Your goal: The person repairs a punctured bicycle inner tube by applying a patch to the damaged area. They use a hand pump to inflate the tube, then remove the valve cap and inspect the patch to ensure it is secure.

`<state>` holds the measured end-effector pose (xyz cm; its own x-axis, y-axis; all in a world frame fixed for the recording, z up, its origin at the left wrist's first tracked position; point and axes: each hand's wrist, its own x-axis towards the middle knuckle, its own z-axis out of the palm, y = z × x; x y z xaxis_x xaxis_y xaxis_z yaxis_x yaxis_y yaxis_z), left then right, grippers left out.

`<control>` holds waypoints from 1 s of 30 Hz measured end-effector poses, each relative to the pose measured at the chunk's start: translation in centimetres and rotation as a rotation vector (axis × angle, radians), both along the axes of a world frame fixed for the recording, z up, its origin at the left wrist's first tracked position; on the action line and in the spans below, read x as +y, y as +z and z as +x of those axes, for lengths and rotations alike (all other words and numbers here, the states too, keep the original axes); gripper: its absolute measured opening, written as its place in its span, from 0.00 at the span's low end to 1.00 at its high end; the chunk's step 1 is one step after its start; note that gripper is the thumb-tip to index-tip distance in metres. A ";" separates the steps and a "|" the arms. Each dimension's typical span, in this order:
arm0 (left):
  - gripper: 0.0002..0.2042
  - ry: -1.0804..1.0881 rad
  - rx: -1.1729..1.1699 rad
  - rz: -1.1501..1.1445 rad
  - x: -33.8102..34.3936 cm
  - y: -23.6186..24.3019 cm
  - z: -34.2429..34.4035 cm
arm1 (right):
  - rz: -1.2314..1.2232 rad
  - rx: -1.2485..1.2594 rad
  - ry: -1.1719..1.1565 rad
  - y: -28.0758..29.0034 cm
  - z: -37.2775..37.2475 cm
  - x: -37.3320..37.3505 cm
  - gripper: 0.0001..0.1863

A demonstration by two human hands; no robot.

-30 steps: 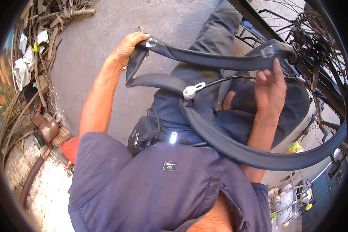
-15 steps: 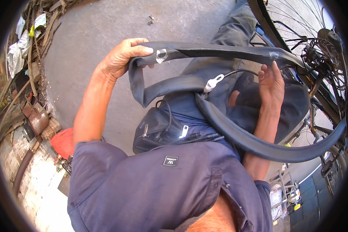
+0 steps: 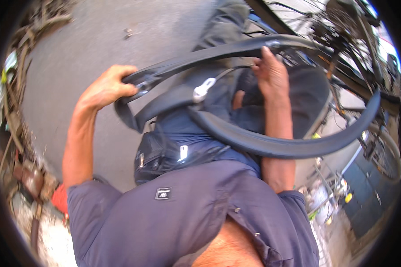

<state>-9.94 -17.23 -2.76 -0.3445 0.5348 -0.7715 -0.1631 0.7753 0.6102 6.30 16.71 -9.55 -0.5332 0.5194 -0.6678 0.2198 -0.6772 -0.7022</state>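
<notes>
A black rubber inner tube (image 3: pixel 280 147) lies in a long loop across my lap, reaching toward the bicycle on the right. My left hand (image 3: pixel 107 86) is closed around its left end, thumb beside a shiny patch (image 3: pixel 143 87). On the upper stretch, near a second pale patch (image 3: pixel 273 43), my right hand (image 3: pixel 272 75) touches the tube with an extended index finger. Its other fingers are loosely bent and hold nothing. Inside the loop sits a white looped fitting (image 3: pixel 204 89) on a thin black cable.
A bicycle wheel with a rear hub (image 3: pixel 334 26) stands close at upper right. Against my waist rests a black bag (image 3: pixel 158 153). Sticks and scrap (image 3: pixel 20 98) line the left side, near a red object (image 3: pixel 60 199). Another wheel (image 3: pixel 385 155) stands farther right.
The view has shifted, blurring slightly. My left hand has lowered and tilted the tube's left end, so the upper stretch now slopes upward to the right. My right index finger stays near the second patch.
</notes>
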 end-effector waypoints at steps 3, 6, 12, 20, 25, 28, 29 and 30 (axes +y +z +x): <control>0.12 -0.029 -0.001 -0.045 0.2 -0.5 0.2 | -0.007 0.016 0.005 0.5 -0.2 -0.6 0.10; 0.11 -0.083 0.049 -0.045 1.5 0.0 0.5 | -0.009 -0.013 -0.027 1.0 0.0 -0.8 0.08; 0.17 -0.033 -0.045 0.013 1.7 -0.6 -0.4 | -0.012 0.020 -0.028 0.9 0.0 -0.6 0.08; 0.14 0.058 -0.067 -0.040 2.0 -1.3 -0.1 | -0.088 0.100 -0.081 1.0 -0.4 -0.8 0.10; 0.12 0.095 -0.064 -0.061 2.3 -1.2 0.4 | -0.093 0.084 -0.121 0.7 -0.5 -0.7 0.09; 0.10 0.078 -0.047 -0.057 2.5 -1.1 0.3 | -0.086 0.081 -0.118 0.7 -0.4 -0.5 0.09; 0.09 0.073 -0.036 -0.052 2.4 -1.2 0.4 | -0.090 0.082 -0.115 0.7 -0.4 -0.5 0.09; 0.09 0.068 -0.024 -0.047 2.3 -1.4 0.5 | -0.094 0.083 -0.112 0.7 -0.4 -0.5 0.09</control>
<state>-9.46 -14.96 -4.14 -0.3599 0.4734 -0.8040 -0.2310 0.7897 0.5683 5.86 16.17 -8.90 -0.5311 0.5158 -0.6723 0.0834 -0.7577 -0.6472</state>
